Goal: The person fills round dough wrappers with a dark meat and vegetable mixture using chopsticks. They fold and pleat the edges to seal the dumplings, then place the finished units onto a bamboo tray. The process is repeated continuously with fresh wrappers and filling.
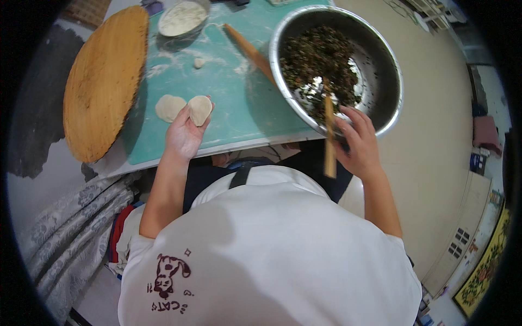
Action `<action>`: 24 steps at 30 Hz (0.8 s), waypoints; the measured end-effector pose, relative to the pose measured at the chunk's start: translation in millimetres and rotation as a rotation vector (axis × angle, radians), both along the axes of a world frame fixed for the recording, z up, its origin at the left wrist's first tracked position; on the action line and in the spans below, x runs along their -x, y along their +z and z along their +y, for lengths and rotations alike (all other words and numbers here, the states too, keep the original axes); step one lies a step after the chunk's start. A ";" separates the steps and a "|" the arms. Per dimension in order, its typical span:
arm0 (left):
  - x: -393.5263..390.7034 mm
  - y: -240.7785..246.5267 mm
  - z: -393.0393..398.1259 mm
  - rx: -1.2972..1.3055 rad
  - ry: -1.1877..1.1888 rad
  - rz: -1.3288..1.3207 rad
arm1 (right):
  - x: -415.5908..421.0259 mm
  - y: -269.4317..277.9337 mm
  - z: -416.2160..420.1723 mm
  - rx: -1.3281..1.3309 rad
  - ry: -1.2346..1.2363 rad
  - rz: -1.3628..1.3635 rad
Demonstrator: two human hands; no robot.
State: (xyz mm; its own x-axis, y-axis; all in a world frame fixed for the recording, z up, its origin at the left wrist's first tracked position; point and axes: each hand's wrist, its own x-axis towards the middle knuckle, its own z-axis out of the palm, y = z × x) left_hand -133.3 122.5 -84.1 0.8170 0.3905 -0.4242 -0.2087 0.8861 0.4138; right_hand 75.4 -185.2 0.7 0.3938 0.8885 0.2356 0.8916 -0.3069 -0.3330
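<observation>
My left hand [185,136] holds a round dough wrapper [200,110] on its fingers, above the near part of the floured green mat [232,118]. Just left of it, a second dough wrapper [169,108] lies on the mat. At the near rim of a large steel basin [381,73], my right hand [357,140] has its fingers curved beside a flat wooden stick [330,138]. The fingertips reach the stick, but whether they grip it is unclear. Its upper end is in the dark chopped filling [320,53]; its lower end juts over the rim, blurred.
A wooden rolling pin [251,51] lies left of the basin, one end hidden by it. Farther back are a small dough piece [198,62] and a bowl of flour [183,19]. A thick round wooden board [106,81] stands tilted at the left. The table's near edge [244,145] runs before me.
</observation>
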 end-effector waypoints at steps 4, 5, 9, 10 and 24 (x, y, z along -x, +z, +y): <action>-10.9 15.9 -32.6 0.076 -0.027 0.016 | -2.5 -1.5 2.1 -0.014 0.105 -0.059; -13.6 19.2 -40.3 0.041 -0.013 0.054 | -2.6 -5.0 3.1 -0.024 0.093 -0.060; -18.3 26.3 -52.1 0.107 -0.098 -0.087 | -0.9 -8.6 20.2 -0.057 0.114 -0.023; -19.5 29.1 -53.3 0.135 -0.123 -0.138 | -5.7 -10.7 22.6 -0.063 0.113 -0.022; -36.3 52.6 -69.5 0.002 -0.222 -0.046 | -79.0 -10.1 8.1 -0.560 -0.204 0.885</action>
